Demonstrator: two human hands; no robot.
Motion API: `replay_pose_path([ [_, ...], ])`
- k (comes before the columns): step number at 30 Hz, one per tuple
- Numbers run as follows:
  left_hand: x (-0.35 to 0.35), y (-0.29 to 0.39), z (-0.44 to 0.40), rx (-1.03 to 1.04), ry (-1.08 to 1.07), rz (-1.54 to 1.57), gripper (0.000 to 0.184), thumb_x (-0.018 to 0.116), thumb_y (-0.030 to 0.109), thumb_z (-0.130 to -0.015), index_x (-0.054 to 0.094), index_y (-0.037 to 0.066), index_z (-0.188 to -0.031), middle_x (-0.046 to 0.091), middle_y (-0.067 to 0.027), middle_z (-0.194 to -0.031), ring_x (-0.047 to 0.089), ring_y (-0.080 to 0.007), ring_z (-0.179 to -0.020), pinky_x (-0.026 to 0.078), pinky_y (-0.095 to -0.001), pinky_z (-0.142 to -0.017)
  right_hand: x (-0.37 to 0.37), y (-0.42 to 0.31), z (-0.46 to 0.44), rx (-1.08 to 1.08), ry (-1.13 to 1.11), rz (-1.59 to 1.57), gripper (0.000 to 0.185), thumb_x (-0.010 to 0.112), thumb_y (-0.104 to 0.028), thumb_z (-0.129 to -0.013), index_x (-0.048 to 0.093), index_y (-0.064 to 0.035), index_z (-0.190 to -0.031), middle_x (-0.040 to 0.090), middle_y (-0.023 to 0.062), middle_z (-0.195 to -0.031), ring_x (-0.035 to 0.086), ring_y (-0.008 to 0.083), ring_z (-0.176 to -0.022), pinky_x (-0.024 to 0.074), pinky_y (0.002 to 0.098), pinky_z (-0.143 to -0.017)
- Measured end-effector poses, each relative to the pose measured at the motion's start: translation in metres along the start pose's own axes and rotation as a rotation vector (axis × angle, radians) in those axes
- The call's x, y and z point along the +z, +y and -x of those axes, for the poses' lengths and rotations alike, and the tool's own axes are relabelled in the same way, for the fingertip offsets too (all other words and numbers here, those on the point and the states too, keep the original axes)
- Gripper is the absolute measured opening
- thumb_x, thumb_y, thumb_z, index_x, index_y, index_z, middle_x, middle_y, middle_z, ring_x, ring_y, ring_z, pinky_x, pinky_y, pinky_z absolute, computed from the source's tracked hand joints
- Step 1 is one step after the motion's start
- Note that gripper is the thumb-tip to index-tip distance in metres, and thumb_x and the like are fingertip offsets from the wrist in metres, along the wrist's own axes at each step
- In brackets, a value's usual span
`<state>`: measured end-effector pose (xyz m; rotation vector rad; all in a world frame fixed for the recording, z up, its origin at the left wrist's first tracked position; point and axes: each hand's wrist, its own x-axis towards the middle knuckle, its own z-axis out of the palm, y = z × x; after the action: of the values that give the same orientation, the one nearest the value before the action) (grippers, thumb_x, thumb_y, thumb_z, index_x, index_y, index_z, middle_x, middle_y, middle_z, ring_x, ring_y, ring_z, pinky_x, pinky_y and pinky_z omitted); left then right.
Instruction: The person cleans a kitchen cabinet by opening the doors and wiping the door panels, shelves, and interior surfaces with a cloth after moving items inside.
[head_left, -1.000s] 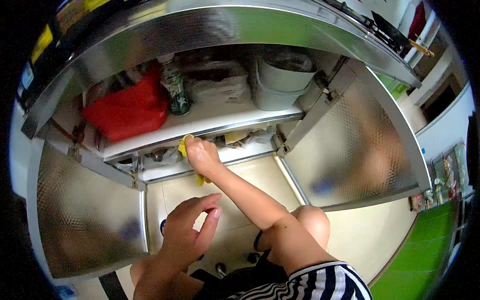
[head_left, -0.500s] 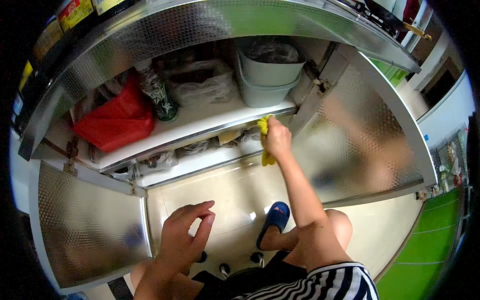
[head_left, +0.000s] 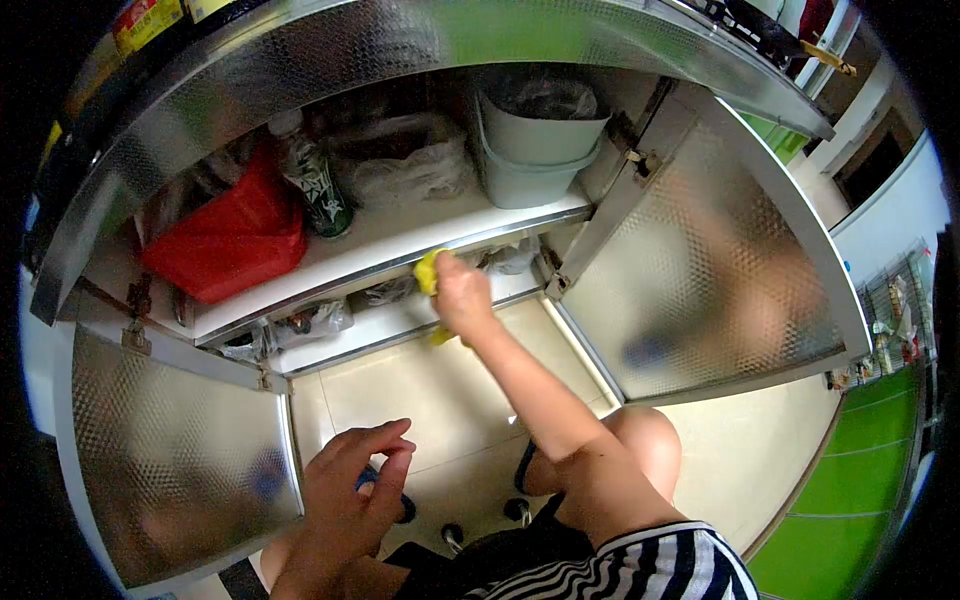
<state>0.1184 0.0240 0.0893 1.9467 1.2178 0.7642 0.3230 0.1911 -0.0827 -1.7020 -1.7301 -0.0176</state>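
My right hand [head_left: 464, 297] is closed around a yellow cloth [head_left: 430, 272], which bunches out beyond the fingers and hangs below the fist. It is at the metal front edge [head_left: 380, 265] of the upper cabinet shelf; whether the cloth touches that edge I cannot tell. My left hand [head_left: 350, 485] hovers low over the floor, holding nothing, its fingers loosely extended and the thumb near the fingertips. On the upper shelf are a red plastic container [head_left: 235, 245], a dark green bottle [head_left: 322, 198], a plastic-wrapped bin [head_left: 405, 165] and a grey-green bucket [head_left: 545, 150].
Open textured doors flank the cabinet, one on the left [head_left: 180, 430] and one on the right [head_left: 720, 270]. Plastic-wrapped items [head_left: 315, 322] lie on the lower shelf. The metal counter edge [head_left: 400, 50] overhangs above. Green drawers [head_left: 840, 500] stand at the far right.
My right hand has moved left along the shelf edge with the yellow cloth. My left hand has shifted slightly left and down, its thumb closer to the fingers. A blue slipper has drawn back.
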Motion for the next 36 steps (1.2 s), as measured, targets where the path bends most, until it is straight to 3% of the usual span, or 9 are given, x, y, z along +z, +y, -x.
replay_pose_path([
  [9, -0.010, 0.003, -0.001, 0.006, 0.133, 0.013, 0.024, 0.064, 0.004, -0.082, 0.064, 0.002, -0.106, 0.066, -0.0131, -0.085, 0.065, -0.0212, -0.079, 0.051, -0.0309, -0.073, 0.037, -0.085, -0.001, -0.175, -0.058, -0.163, 0.011, 0.054, -0.005, -0.075, 0.052, -0.0009, -0.085, 0.063, 0.0181, -0.077, 0.064, 0.0340, -0.068, 0.0514, 0.0433, -0.055],
  [12, -0.013, 0.005, -0.003, 0.007, 0.133, 0.060, 0.023, 0.060, 0.004, -0.084, 0.062, -0.002, -0.107, 0.068, -0.0123, -0.085, 0.065, -0.0186, -0.079, 0.051, -0.0314, -0.073, 0.019, -0.063, -0.003, -0.238, -0.092, -0.080, 0.010, 0.053, -0.008, -0.076, 0.052, -0.0039, -0.085, 0.063, 0.0161, -0.076, 0.064, 0.0337, -0.069, 0.0509, 0.0436, -0.055],
  [17, -0.007, 0.007, -0.005, 0.028, 0.072, -0.036, 0.023, 0.062, 0.006, -0.083, 0.064, 0.003, -0.106, 0.068, -0.0107, -0.085, 0.065, -0.0188, -0.079, 0.051, -0.0310, -0.073, -0.017, 0.013, -0.001, -0.153, 0.012, 0.032, 0.015, 0.054, -0.004, -0.073, 0.054, -0.0063, -0.087, 0.063, 0.0141, -0.079, 0.063, 0.0333, -0.071, 0.0507, 0.0434, -0.057],
  [18, -0.007, 0.005, -0.006, 0.034, 0.048, -0.040, 0.023, 0.063, 0.007, -0.083, 0.064, 0.004, -0.106, 0.068, -0.0097, -0.086, 0.065, -0.0186, -0.079, 0.051, -0.0307, -0.074, -0.030, 0.023, 0.000, -0.114, 0.025, 0.076, 0.013, 0.053, -0.004, -0.074, 0.054, -0.0066, -0.087, 0.063, 0.0153, -0.079, 0.063, 0.0340, -0.071, 0.0505, 0.0438, -0.059],
  [20, -0.007, -0.001, -0.005, 0.057, 0.027, -0.030, 0.023, 0.063, 0.007, -0.084, 0.064, 0.004, -0.106, 0.068, -0.0094, -0.087, 0.065, -0.0183, -0.079, 0.051, -0.0306, -0.073, -0.039, 0.054, -0.002, 0.018, 0.064, 0.113, 0.021, 0.064, -0.004, -0.070, 0.052, -0.0058, -0.086, 0.063, 0.0186, -0.080, 0.062, 0.0375, -0.073, 0.0488, 0.0459, -0.062],
  [23, -0.008, -0.006, -0.003, 0.050, -0.007, -0.015, 0.023, 0.063, 0.009, -0.084, 0.063, 0.005, -0.107, 0.068, -0.0102, -0.086, 0.065, -0.0202, -0.079, 0.051, -0.0312, -0.073, -0.061, 0.062, -0.008, 0.024, 0.020, 0.057, 0.024, 0.066, -0.004, -0.067, 0.048, -0.0034, -0.085, 0.060, 0.0226, -0.078, 0.059, 0.0423, -0.074, 0.0470, 0.0478, -0.063],
  [26, -0.011, -0.010, -0.002, 0.019, -0.022, -0.021, 0.024, 0.062, 0.010, -0.084, 0.063, 0.005, -0.108, 0.068, -0.0110, -0.085, 0.066, -0.0222, -0.079, 0.051, -0.0321, -0.073, -0.053, 0.046, -0.008, 0.131, 0.001, -0.025, 0.027, 0.065, -0.004, -0.065, 0.048, -0.0029, -0.087, 0.060, 0.0234, -0.080, 0.059, 0.0420, -0.076, 0.0472, 0.0476, -0.064],
  [27, -0.012, -0.011, -0.002, 0.023, -0.026, -0.031, 0.025, 0.062, 0.010, -0.084, 0.062, 0.005, -0.109, 0.068, -0.0106, -0.085, 0.066, -0.0220, -0.078, 0.051, -0.0322, -0.072, -0.046, 0.043, -0.006, 0.073, 0.017, -0.011, 0.032, 0.067, -0.003, -0.063, 0.049, -0.0052, -0.089, 0.062, 0.0191, -0.082, 0.062, 0.0391, -0.075, 0.0498, 0.0465, -0.065],
  [36, -0.017, -0.007, 0.004, 0.106, 0.017, -0.001, 0.026, 0.063, 0.006, -0.082, 0.062, 0.005, -0.109, 0.067, -0.0108, -0.086, 0.065, -0.0232, -0.077, 0.050, -0.0323, -0.069, 0.042, -0.072, 0.002, -0.148, -0.111, -0.151, 0.031, 0.068, -0.004, -0.061, 0.052, -0.0034, -0.088, 0.063, 0.0189, -0.078, 0.063, 0.0351, -0.068, 0.0508, 0.0443, -0.060],
])
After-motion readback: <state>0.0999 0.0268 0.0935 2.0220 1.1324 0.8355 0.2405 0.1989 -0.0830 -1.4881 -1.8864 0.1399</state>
